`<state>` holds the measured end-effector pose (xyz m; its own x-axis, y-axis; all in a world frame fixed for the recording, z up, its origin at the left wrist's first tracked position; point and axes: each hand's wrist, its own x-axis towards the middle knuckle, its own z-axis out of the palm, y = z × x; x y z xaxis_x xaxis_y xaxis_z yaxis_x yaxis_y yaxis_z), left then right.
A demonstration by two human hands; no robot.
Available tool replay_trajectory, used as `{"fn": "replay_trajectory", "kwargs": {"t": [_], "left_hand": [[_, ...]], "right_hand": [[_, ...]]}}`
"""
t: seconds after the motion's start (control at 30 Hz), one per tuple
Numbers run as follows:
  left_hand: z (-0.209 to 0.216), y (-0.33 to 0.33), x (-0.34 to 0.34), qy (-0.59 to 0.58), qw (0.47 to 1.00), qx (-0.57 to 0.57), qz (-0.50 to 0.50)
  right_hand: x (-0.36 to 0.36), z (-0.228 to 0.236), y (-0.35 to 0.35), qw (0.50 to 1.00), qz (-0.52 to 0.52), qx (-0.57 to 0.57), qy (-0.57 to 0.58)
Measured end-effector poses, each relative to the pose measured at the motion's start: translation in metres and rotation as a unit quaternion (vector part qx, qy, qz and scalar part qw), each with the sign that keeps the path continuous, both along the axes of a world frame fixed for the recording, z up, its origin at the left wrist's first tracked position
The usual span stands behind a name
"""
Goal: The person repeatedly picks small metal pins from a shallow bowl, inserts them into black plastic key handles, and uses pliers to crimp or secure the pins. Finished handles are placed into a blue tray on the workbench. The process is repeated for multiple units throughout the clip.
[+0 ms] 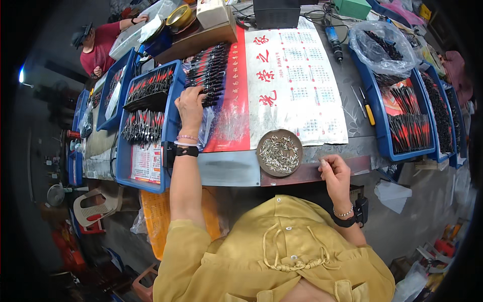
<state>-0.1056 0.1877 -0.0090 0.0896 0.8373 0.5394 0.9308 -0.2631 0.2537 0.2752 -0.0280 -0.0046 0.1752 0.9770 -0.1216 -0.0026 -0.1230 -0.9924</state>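
My left hand (190,108) reaches to the near end of a row of black pen-like sticks (207,70) laid side by side on the table. Its fingers are bent and closed at the lowest sticks; whether one is gripped is hard to see. Right of the table's middle, a round dish (279,153) holds many small silvery metal pins. Beside that dish, at the table's front edge, my right hand (336,176) is closed in a pinch of thumb and forefinger. What sits between those fingertips is too small to make out.
A blue bin (121,163) with black and red sticks stands left; another blue bin (408,155) stands right. A printed calendar sheet (322,121) covers the table's middle. A screwdriver (370,114) and a blue power tool (333,40) lie beyond. A person (100,50) works far left.
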Motion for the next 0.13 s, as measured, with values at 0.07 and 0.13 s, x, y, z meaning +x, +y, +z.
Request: {"fn": "replay_trajectory", "kwargs": {"t": [0.07,0.13], "left_hand": [[-0.009,0.006,-0.008,0.022,1.000,0.003,0.000],[-0.020,0.012,-0.013,0.035,0.999,0.016,-0.013]], "right_hand": [[0.000,-0.002,-0.001,1.000,0.000,0.006,-0.003],[-0.001,-0.004,0.002,1.000,-0.001,0.008,-0.002]]}}
